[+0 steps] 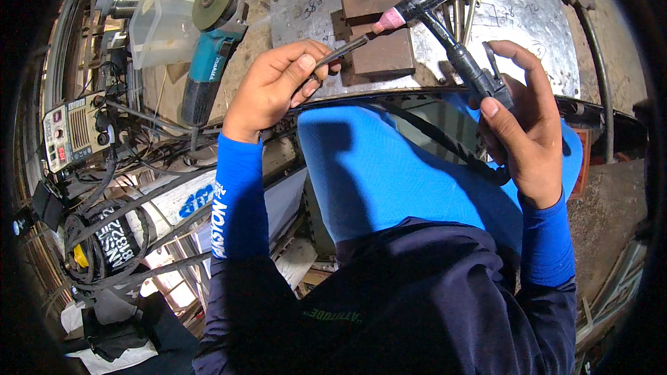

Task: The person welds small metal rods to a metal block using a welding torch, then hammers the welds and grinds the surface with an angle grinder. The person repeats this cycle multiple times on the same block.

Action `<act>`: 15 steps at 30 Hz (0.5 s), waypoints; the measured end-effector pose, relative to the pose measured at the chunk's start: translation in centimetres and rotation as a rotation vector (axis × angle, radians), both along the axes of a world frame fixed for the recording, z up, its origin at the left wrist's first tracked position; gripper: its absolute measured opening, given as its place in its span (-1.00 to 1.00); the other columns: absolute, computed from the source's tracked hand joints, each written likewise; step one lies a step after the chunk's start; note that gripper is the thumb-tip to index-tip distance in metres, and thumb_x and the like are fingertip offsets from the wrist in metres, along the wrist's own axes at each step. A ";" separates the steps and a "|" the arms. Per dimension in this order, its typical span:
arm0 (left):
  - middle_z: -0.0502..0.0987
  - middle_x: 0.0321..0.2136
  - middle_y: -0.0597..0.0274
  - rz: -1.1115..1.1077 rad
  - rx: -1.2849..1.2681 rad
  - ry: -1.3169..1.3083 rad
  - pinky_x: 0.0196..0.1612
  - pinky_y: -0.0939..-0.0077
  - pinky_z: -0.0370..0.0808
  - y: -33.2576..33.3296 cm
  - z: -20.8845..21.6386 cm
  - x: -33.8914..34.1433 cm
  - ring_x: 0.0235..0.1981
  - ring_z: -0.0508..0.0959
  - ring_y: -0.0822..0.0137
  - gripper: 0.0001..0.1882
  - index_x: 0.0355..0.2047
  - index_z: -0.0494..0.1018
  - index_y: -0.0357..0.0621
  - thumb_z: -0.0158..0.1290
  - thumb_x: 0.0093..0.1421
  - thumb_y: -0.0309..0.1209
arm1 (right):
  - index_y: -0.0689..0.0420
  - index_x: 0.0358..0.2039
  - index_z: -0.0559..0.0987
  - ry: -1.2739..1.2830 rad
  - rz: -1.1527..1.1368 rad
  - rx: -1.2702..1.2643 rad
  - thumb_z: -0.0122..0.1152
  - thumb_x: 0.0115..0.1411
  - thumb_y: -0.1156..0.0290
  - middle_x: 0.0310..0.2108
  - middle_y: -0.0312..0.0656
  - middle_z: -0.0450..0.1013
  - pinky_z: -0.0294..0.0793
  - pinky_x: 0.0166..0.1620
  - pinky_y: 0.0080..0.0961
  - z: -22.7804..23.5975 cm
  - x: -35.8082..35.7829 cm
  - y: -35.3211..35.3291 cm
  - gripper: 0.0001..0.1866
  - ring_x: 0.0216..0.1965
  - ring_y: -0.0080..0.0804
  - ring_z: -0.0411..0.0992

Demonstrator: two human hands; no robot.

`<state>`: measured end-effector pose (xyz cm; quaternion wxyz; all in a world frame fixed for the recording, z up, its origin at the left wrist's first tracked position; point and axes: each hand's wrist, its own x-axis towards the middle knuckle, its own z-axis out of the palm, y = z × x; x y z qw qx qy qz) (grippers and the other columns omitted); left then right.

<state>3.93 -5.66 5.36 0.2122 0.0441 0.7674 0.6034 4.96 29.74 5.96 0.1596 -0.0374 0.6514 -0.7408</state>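
My left hand [276, 87] pinches a thin dark metal rod [342, 51] between thumb and fingers, its far end pointing up and right. That end is close to the pink nozzle [389, 21] of a black TIG torch [448, 45]; I cannot tell whether they touch. My right hand [524, 135] is wrapped round the torch's handle, with its cable dropping below. Beneath the rod and nozzle, brown rectangular blocks [383, 54] sit on a shiny metal plate [302, 24] with handwritten marks.
Left of the plate lie a teal angle grinder [210, 59] and a clear plastic container [163, 28]. Several thin rods [471, 14] rest behind the torch. A welding machine [75, 132] and coiled cable [108, 243] stand at far left. A bent metal bar [596, 69] borders the right.
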 end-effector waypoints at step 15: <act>0.61 -0.21 0.25 0.014 -0.055 0.044 -0.45 0.73 0.27 0.1 -0.6 -0.2 -0.42 0.38 0.62 -0.61 -0.19 0.53 -0.22 -0.04 0.54 -0.11 | 0.21 0.37 0.33 0.039 0.008 0.001 0.28 0.33 0.63 -0.09 -0.18 0.53 0.40 -0.03 -0.64 -0.3 -0.5 -0.6 -0.38 -0.12 -0.61 0.43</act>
